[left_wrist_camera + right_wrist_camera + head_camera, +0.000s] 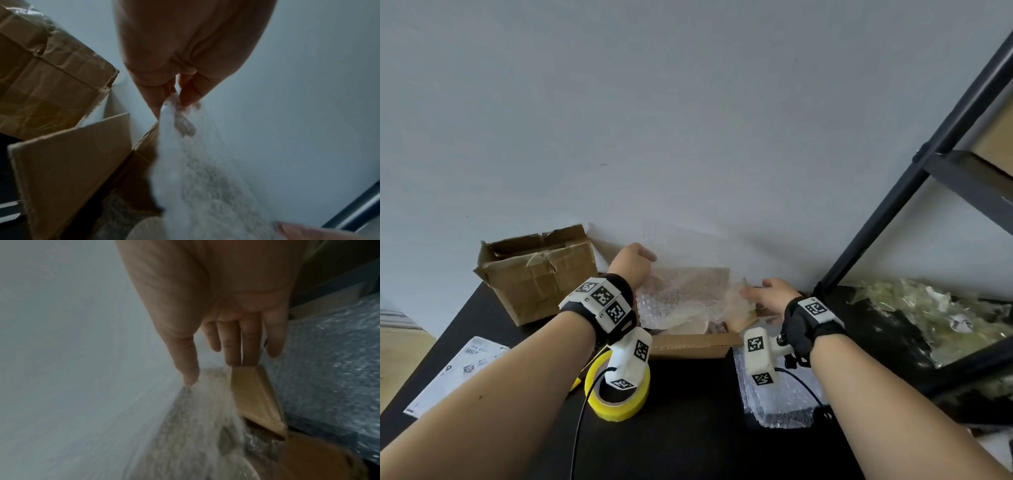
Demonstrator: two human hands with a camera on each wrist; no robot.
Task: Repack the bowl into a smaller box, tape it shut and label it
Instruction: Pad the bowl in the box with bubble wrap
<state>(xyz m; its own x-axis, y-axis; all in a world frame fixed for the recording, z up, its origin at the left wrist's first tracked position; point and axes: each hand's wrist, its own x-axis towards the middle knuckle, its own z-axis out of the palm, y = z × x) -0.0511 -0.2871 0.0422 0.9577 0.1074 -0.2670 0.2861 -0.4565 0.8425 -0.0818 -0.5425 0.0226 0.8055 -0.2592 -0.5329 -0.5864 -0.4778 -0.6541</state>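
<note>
An open small cardboard box (688,344) stands at the table's back, against the wall. A sheet of bubble wrap (681,294) rises out of it. My left hand (643,257) pinches the sheet's top left edge, as the left wrist view shows at the fingers (185,95). My right hand (753,291) is at the sheet's right edge with straight fingers; its thumb tip (190,381) touches the wrap beside a box flap (255,395). A pale rounded shape (147,227) lies low in the box under the wrap; it is too blurred to tell whether it is the bowl.
A larger worn box (534,277) stands open at the back left. A yellow tape roll (619,394) and a printed label sheet (455,373) lie front left. More bubble wrap (777,394) lies front right. A black shelf frame (893,219) holding crumpled plastic (935,315) borders the right.
</note>
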